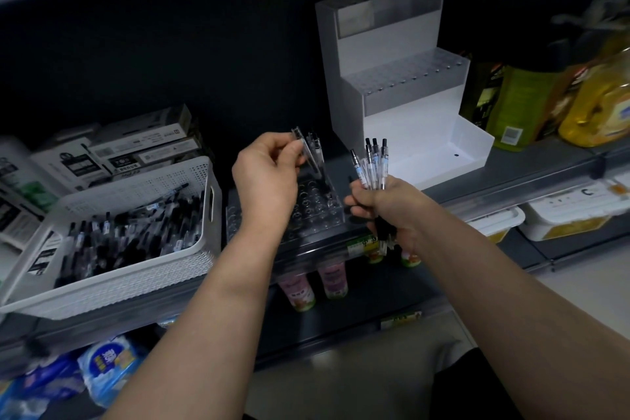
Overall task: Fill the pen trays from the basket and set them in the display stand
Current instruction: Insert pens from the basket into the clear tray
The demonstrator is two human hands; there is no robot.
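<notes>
Pinching hand: left hand (269, 177) nips one pen (297, 134) over clear tray (324, 211).
Gripping hand: right hand (385, 211) clutches pen bunch (373, 160).
Basket (136, 286): many pens, left of grips.

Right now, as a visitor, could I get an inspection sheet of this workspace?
Surface: dark shelf, dimly lit.
Job's things: white basket holding many pens; clear pen tray beside it, mostly unfilled; display stand behind, lowest step empty.
Clutter: boxes behind the basket; oil bottles right of the stand.
Grippers: left hand pinches a pen over the tray; right hand grips a pen bundle.
Cables: nothing seen.
Surroundings: lower shelves with drink bottles and blue packs.
</notes>
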